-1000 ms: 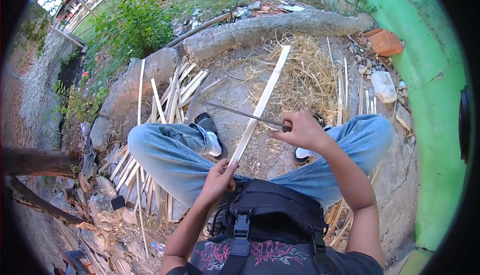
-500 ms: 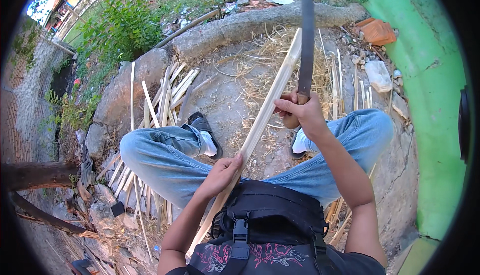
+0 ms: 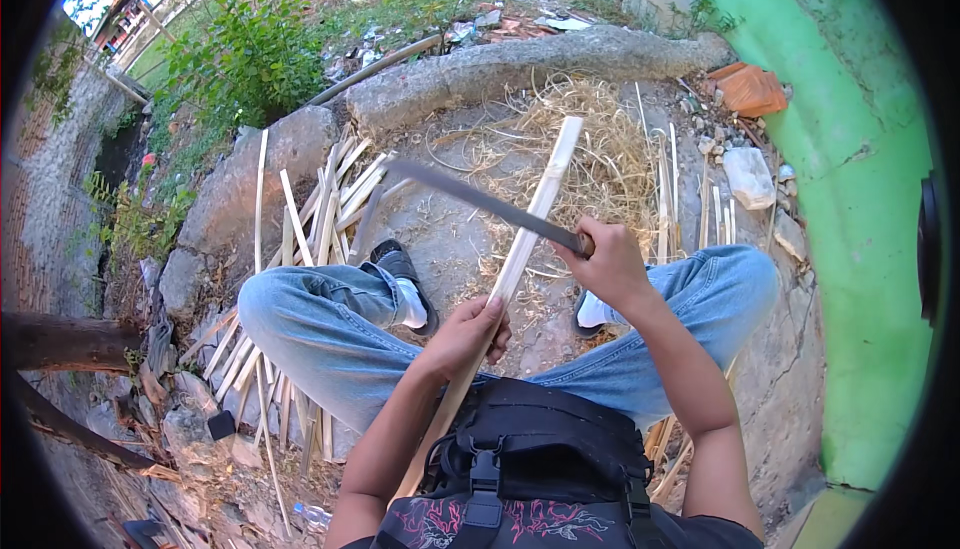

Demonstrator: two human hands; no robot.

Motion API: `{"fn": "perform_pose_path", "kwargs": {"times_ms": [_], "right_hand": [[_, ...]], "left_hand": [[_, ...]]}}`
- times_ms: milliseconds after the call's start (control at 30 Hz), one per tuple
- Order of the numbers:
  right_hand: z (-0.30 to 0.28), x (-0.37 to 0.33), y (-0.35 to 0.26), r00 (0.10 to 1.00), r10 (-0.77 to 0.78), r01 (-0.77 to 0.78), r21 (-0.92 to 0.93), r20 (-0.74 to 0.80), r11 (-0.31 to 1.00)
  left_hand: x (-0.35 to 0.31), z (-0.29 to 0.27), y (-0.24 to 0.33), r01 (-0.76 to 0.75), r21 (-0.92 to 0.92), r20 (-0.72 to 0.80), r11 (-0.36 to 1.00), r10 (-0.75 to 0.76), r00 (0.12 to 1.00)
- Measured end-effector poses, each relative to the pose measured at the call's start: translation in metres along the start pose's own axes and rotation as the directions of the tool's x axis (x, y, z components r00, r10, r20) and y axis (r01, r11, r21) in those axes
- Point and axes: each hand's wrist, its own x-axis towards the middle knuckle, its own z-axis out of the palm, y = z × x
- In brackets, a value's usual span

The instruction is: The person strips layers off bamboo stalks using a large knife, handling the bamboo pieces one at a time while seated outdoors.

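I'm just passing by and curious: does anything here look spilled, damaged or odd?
Yes: a loose tangle of pale shavings lies strewn over the ground, looking messy. On the right, cracks in that ground near the green wall look like damage.

My ground (image 3: 440,224) carries tangled straw-coloured shavings (image 3: 605,174) (a loose heap) and, toward my left, piled pale strips (image 3: 328,204).

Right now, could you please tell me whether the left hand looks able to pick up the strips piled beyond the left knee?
Probably not as things stand: the left hand grips the pale strip, and the bent left leg lies between it and the piled strips.
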Motion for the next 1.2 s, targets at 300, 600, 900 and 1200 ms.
{"fn": "perform_pose_path", "kwargs": {"times_ms": [300, 600, 900, 1200], "right_hand": [[0.010, 0.005, 0.028, 0.973, -0.220, 0.230, -0.328, 0.068, 0.916], [-0.010, 0.027, 0.012, 0.911, 0.068, 0.052, -0.277, 0.407, 0.959], [0.008, 0.029, 0.023, 0.970, 0.043, 0.028, -0.291, 0.237, 0.956], [0.034, 0.007, 0.027, 0.913, -0.236, 0.304, -0.168, 0.333, 0.938]], "left_hand": [[0.002, -0.008, -0.010, 0.128, -0.165, -0.114, 0.978, -0.147, 0.983], [0.005, -0.014, -0.030, 0.006, -0.205, -0.201, 0.979, -0.049, 0.978], [0.003, -0.018, -0.021, 0.128, -0.341, 0.016, 0.931, -0.130, 0.991], [-0.006, -0.010, -0.015, 0.072, -0.126, 0.071, 0.989, -0.063, 0.995]]}}
